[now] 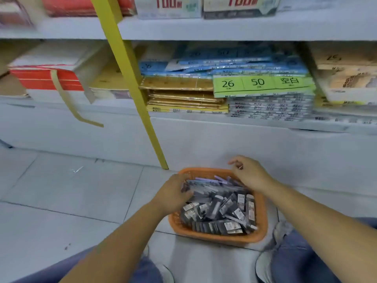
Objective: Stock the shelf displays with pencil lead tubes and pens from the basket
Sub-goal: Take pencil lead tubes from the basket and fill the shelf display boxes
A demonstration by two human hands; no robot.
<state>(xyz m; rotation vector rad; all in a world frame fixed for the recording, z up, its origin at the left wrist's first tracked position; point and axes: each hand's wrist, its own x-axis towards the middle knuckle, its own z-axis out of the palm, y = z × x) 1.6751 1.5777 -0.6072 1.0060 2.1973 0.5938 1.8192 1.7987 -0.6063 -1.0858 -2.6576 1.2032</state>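
An orange plastic basket (pixel 220 238) stands on the floor between my knees. It is heaped with dark pencil lead tubes (pixel 224 211) that carry white labels, and purple and grey pens (pixel 208 180) lie across its far side. My left hand (pixel 171 195) reaches into the basket's far left corner, and its fingers curl round the ends of a bundle of pens. My right hand (pixel 251 174) hovers over the far right rim with fingers loosely curled, and I see nothing in it.
A slanted yellow post (pixel 142 99) meets the floor just left of the basket. Behind it is a low white shelf (pixel 204 137) with stacked paper packs, one with a green label (pixel 261 84), and red and white boxes (pixel 44 78) at left. Grey tiled floor (pixel 71 190) lies to the left.
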